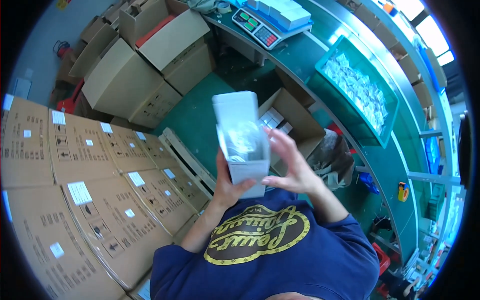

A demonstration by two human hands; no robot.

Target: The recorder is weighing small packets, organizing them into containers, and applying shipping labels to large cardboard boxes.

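Observation:
A small white cardboard box (pixel 248 171) stands upright in front of my chest with its top flap raised. Inside it sits a clear plastic bag (pixel 243 141) whose contents I cannot make out. My left hand (pixel 228 186) is closed around the box's lower left side, thumb across the front. At the box's right side, my right hand (pixel 294 165) has its fingers spread and slightly blurred. Its thumb tip is by the lower corner and its fingertips are near the upper edge.
Below the curved green workbench (pixel 300 60), an open carton (pixel 305 125) holds small white boxes. On the bench are a green tray (pixel 320 82) of clear bags, a scale (pixel 256 31) and a tape dispenser (pixel 403 192). Stacked brown cartons (pixel 112 210) fill the left; large open cartons (pixel 125 80) stand behind.

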